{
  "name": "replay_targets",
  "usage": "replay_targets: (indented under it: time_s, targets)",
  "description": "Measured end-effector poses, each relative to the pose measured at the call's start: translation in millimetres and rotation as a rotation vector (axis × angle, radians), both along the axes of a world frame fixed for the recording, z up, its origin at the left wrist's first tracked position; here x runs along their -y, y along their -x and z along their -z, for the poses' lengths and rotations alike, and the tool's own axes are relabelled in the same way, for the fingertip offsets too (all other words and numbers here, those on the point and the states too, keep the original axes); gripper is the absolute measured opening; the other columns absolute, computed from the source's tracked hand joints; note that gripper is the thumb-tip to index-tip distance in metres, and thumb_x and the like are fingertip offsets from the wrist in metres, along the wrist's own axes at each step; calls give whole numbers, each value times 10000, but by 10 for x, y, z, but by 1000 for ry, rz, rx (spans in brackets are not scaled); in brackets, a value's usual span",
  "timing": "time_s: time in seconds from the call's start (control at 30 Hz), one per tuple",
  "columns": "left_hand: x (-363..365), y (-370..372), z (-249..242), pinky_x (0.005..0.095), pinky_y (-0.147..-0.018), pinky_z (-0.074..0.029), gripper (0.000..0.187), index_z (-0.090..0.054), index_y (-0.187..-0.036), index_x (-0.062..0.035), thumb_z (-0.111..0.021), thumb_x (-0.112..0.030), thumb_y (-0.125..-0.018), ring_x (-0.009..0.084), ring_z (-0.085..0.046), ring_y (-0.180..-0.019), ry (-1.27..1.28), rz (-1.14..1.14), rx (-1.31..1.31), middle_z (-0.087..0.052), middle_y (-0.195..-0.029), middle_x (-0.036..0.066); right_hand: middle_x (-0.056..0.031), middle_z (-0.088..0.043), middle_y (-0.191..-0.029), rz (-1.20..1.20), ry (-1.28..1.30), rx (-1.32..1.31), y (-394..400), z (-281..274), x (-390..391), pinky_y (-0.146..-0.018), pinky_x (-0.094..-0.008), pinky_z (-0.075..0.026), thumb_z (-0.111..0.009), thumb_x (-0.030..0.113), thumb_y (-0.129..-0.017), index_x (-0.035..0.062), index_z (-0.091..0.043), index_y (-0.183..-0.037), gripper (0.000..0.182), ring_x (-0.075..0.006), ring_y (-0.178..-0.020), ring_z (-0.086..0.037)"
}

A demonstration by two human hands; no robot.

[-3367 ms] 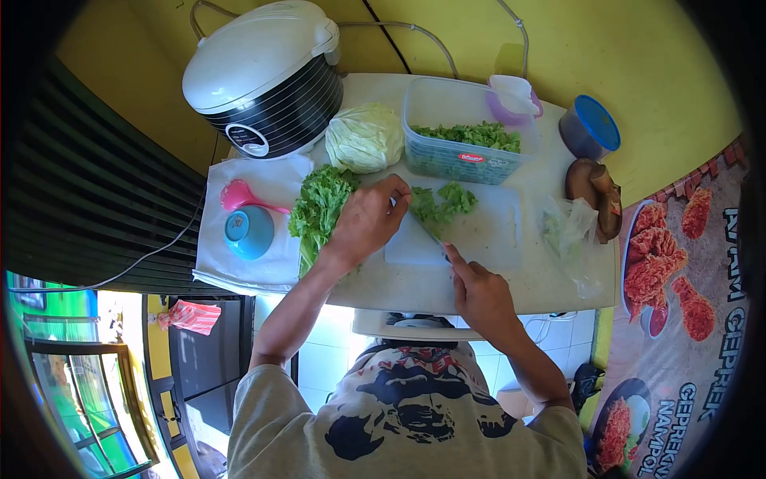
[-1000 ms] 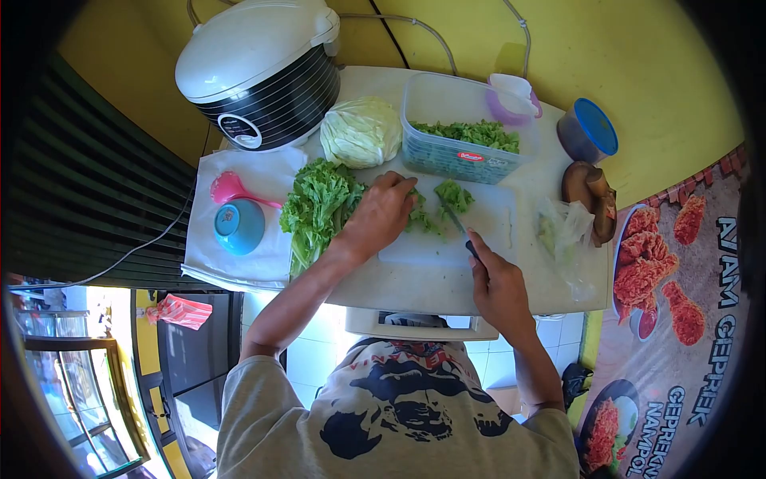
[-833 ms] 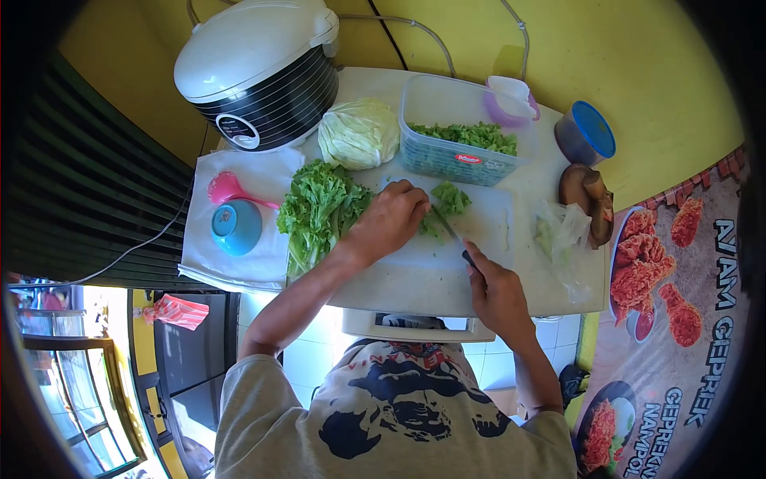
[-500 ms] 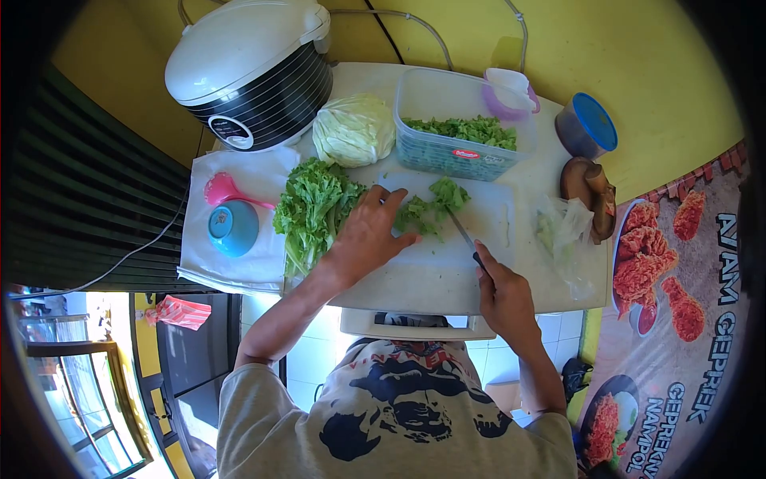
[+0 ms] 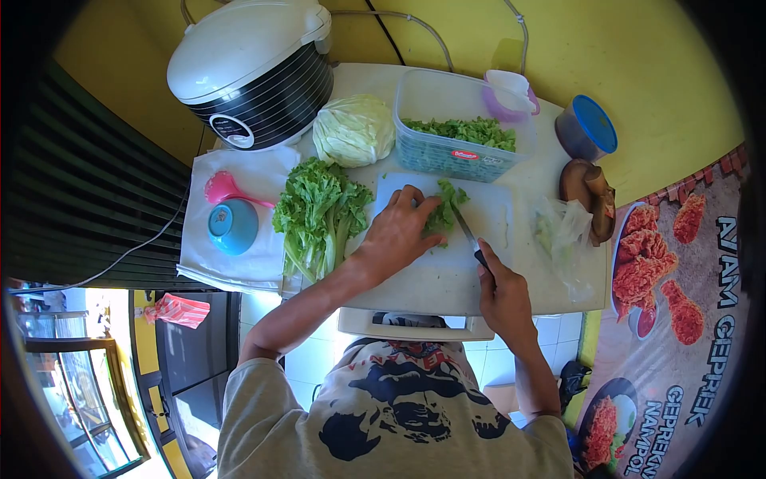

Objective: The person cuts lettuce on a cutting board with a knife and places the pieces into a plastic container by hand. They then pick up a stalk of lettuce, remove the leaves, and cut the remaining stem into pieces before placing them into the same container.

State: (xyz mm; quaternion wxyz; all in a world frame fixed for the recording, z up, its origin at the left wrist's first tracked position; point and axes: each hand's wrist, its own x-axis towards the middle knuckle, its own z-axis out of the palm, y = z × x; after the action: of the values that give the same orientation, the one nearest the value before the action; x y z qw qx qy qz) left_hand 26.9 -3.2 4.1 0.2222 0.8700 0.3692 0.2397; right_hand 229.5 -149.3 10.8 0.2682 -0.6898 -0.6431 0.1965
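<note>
My left hand (image 5: 396,233) rests on the white cutting board (image 5: 488,209), its fingers and thumb closed around a small pile of cut lettuce (image 5: 452,194). Part of that lettuce is hidden under the fingers. In my right hand (image 5: 507,297) is a knife (image 5: 464,222), gripped by its black handle, with the blade against the right side of the pile. Left of the board lies a leafy bunch of lettuce (image 5: 321,209), close to my left forearm. Behind the board stands a clear plastic container (image 5: 455,166) holding chopped greens.
A pale cabbage (image 5: 353,130) and a rice cooker (image 5: 251,76) stand at the back left. On a white cloth are a blue bowl (image 5: 233,227) and a pink ladle (image 5: 227,190). To the right are a plastic bag (image 5: 568,239) and a blue-lidded tub (image 5: 586,128).
My left hand has moved right, from beside the cut lettuce onto it, and its fingers have closed in. The knife blade has tilted steeper and shifted slightly, still by the lettuce.
</note>
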Motion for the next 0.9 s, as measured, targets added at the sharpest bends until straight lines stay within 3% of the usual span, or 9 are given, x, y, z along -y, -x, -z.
replay_targets:
  time_s: [0.23,0.53,0.9]
  targets:
    - [-99,48,168,476,-845,-567,234,-673,-1133,-41,-749,-87,-917,397,-674,-966,1,42,45,-648,-1051,172,-250,-700,-839,14,-11,-22,-25,67,-15,-675,-474,-557,-592,46,-1007,49,-532,-1505,502,-416,-715,-706]
    - [-191,-46,34,484,-824,-578,337,-682,-1286,-82,-702,-70,-949,400,-695,-909,28,103,32,-653,-1052,173,-254,-696,-841,11,-39,-29,-49,147,-12,-678,-485,-552,-588,60,-1013,65,-529,-1511,502,-424,-717,-699]
    - [-202,21,62,463,-796,-570,166,-719,-1079,-41,-741,-58,-916,386,-692,-869,25,78,129,-663,-996,152,-250,-705,-861,-13,-14,-67,6,107,-50,-688,-487,-555,-593,61,-1012,74,-545,-1503,493,-427,-733,-701]
